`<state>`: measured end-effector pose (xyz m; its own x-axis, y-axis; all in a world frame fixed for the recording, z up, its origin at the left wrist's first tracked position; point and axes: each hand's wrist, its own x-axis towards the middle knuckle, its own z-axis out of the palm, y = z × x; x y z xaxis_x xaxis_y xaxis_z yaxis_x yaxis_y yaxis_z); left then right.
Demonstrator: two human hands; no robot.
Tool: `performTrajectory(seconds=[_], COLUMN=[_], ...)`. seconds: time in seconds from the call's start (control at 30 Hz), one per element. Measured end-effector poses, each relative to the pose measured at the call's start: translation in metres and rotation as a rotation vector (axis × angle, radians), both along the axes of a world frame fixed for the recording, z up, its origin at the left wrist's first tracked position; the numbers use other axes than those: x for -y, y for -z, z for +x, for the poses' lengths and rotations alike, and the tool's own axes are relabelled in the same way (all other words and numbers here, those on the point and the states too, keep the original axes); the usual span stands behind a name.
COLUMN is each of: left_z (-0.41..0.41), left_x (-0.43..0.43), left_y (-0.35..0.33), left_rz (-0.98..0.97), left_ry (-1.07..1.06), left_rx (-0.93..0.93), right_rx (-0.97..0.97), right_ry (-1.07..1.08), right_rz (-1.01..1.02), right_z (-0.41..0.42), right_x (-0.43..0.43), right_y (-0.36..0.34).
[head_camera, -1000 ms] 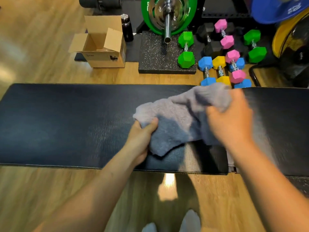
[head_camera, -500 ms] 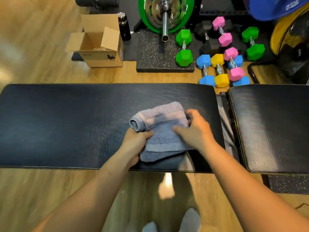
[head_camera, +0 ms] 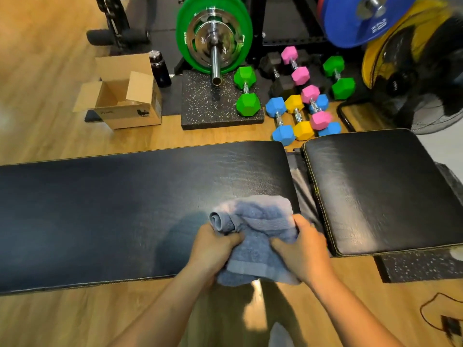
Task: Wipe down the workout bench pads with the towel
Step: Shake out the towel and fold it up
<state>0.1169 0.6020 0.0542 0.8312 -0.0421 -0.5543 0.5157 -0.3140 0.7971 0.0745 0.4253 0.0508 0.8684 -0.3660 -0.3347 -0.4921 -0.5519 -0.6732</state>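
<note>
A folded blue-grey towel [head_camera: 258,229] lies bunched at the right near corner of the long black bench pad [head_camera: 112,211], hanging a little over the pad's front edge. My left hand [head_camera: 213,249] grips the towel's rolled left side. My right hand [head_camera: 303,251] grips its right side. A shorter black seat pad [head_camera: 380,191] with yellow stitching sits to the right, across a narrow gap.
Beyond the bench on the wooden floor stand an open cardboard box [head_camera: 125,96], a dark bottle [head_camera: 160,68], a barbell with green plates [head_camera: 215,38], coloured dumbbells [head_camera: 295,113] and a fan [head_camera: 421,71]. A black cable [head_camera: 441,319] lies at the near right.
The towel went from spread and lifted to folded on the pad, then was pulled to the pad's near right corner. Both hands now grip it closer to the front edge.
</note>
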Motion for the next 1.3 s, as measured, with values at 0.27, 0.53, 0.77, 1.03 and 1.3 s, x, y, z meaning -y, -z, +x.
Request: performTrajectory(seconds=[0.27, 0.53, 0.77, 1.03, 1.3], left_z=[-0.030, -0.112, -0.177, -0.182, -0.158], left_x=[0.170, 0.393, 0.542, 0.586, 0.607], left_y=[-0.023, 0.010, 0.081, 0.160, 0.274], left_rz=[-0.172, -0.272, -0.260, -0.121, 0.126], left_ry=[0.197, 0.303, 0.186, 0.068, 0.395], left_rx=[0.202, 0.062, -0.067, -0.117, 0.287], right_rx=[0.288, 0.302, 0.194, 0.060, 0.025], right_ry=[0.252, 0.450, 0.348, 0.071, -0.017], right_rz=[-0.049, -0.093, -0.216, -0.184, -0.156], right_z=[-0.066, -0.159, -0.221, -0.225, -0.174], right_x=[0.161, 0.369, 0.529, 0.580, 0.608], right_y=[-0.036, -0.007, 0.050, 0.133, 0.270])
